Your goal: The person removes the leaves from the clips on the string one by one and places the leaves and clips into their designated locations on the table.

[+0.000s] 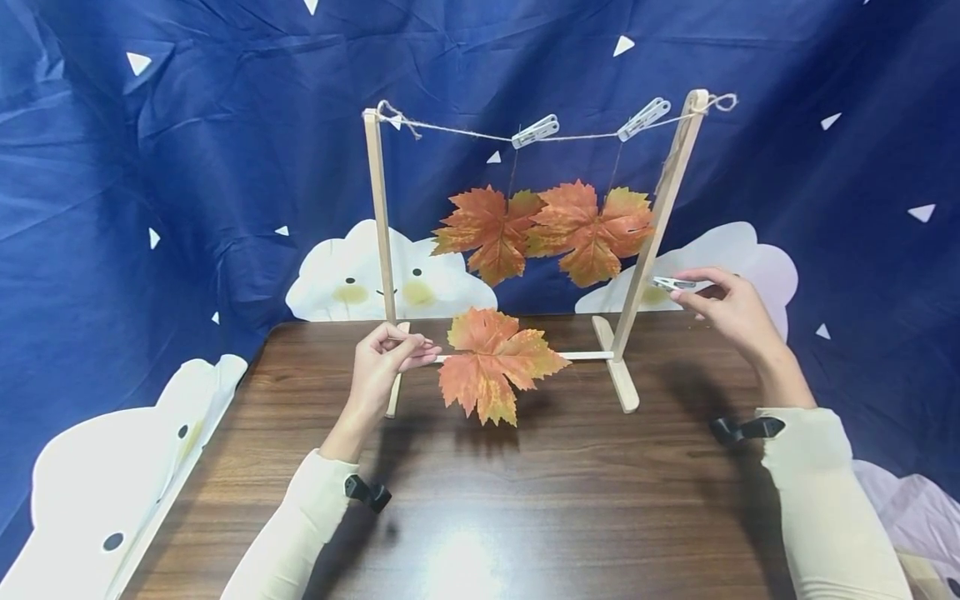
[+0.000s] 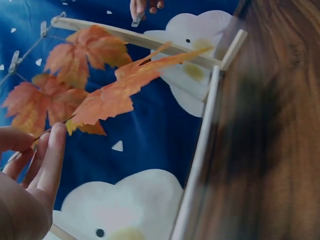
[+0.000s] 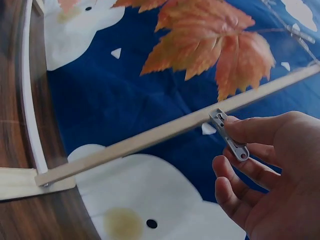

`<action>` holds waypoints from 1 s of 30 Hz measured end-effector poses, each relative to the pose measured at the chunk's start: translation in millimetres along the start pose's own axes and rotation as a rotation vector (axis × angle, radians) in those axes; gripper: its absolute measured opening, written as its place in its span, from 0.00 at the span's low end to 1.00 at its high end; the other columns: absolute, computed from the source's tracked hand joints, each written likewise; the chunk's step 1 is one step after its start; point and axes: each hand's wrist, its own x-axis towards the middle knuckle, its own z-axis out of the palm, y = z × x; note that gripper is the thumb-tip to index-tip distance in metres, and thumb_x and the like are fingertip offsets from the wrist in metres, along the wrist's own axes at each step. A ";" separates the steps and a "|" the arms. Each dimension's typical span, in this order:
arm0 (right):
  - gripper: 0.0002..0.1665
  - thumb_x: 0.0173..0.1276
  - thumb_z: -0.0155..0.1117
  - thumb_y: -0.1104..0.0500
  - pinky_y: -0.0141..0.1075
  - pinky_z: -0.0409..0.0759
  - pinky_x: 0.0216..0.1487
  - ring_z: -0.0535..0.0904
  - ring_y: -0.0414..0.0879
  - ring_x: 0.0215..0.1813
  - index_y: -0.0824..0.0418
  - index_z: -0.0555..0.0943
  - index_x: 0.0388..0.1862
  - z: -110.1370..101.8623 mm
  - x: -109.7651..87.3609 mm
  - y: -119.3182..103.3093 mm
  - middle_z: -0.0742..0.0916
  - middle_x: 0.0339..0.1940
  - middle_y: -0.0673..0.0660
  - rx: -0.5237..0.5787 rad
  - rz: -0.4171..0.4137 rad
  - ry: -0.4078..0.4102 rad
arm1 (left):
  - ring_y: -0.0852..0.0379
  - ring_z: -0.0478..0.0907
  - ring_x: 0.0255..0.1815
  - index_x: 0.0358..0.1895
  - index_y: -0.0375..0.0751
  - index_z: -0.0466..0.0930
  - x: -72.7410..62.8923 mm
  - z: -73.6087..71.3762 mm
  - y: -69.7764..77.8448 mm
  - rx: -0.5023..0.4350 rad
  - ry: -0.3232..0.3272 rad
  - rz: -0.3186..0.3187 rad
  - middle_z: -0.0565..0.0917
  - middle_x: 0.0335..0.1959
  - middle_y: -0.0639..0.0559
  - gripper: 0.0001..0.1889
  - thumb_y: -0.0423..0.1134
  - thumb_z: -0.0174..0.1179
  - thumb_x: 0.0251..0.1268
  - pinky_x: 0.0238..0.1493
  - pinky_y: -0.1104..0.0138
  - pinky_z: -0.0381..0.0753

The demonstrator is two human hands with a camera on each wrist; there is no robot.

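Observation:
My left hand (image 1: 382,358) pinches the thin stem of an orange artificial maple leaf (image 1: 495,362), which hangs out to the right in front of the wooden stand. In the left wrist view the stem runs between thumb and fingers, and the leaf (image 2: 117,92) is seen nearly edge-on. Beside the stand's right post, my right hand (image 1: 731,308) holds a grey clothespin (image 1: 672,283) between thumb and fingers. The right wrist view shows that clothespin (image 3: 228,134) close to the post. Two similar leaves hang from the string (image 1: 457,131), each under a clothespin (image 1: 536,131).
The stand has a left post (image 1: 380,217), a right post (image 1: 660,225) and a white crossbar (image 1: 588,356) low between them. Its feet rest on a brown wooden table (image 1: 570,500). Behind hangs a blue cloth (image 1: 225,125) with white clouds and triangles.

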 end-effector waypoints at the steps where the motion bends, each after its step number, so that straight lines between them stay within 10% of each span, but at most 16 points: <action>1: 0.24 0.75 0.72 0.55 0.30 0.79 0.26 0.79 0.33 0.27 0.65 0.82 0.64 -0.3 0.8 3.2 0.84 0.31 0.32 0.000 0.009 -0.001 | 0.48 0.94 0.37 0.33 0.35 0.77 -0.8 -0.8 -2.9 -0.007 0.003 0.000 0.92 0.32 0.43 0.09 0.20 0.60 0.71 0.47 0.56 0.92; 16: 0.25 0.76 0.69 0.58 0.26 0.81 0.27 0.80 0.26 0.27 0.73 0.80 0.64 10.4 20.2 44.2 0.84 0.25 0.27 -0.013 0.012 -0.034 | 0.46 0.94 0.37 0.33 0.33 0.76 -13.9 -14.2 -36.5 -0.033 0.079 -0.029 0.92 0.33 0.37 0.08 0.19 0.59 0.71 0.47 0.55 0.92; 23: 0.24 0.74 0.70 0.60 0.20 0.75 0.32 0.75 0.22 0.32 0.72 0.81 0.63 24.4 31.4 58.6 0.88 0.53 0.73 -0.144 -0.017 -0.039 | 0.46 0.94 0.36 0.31 0.33 0.74 -17.8 -18.8 -51.7 -0.024 0.087 -0.055 0.92 0.32 0.38 0.10 0.19 0.57 0.71 0.48 0.53 0.92; 30: 0.25 0.75 0.67 0.61 0.36 0.74 0.54 0.83 0.62 0.55 0.74 0.79 0.64 36.2 35.2 71.8 0.83 0.63 0.78 -0.172 0.027 -0.080 | 0.48 0.94 0.34 0.30 0.34 0.74 -24.4 -23.3 -61.2 -0.007 0.116 -0.127 0.91 0.30 0.43 0.10 0.18 0.57 0.69 0.47 0.56 0.92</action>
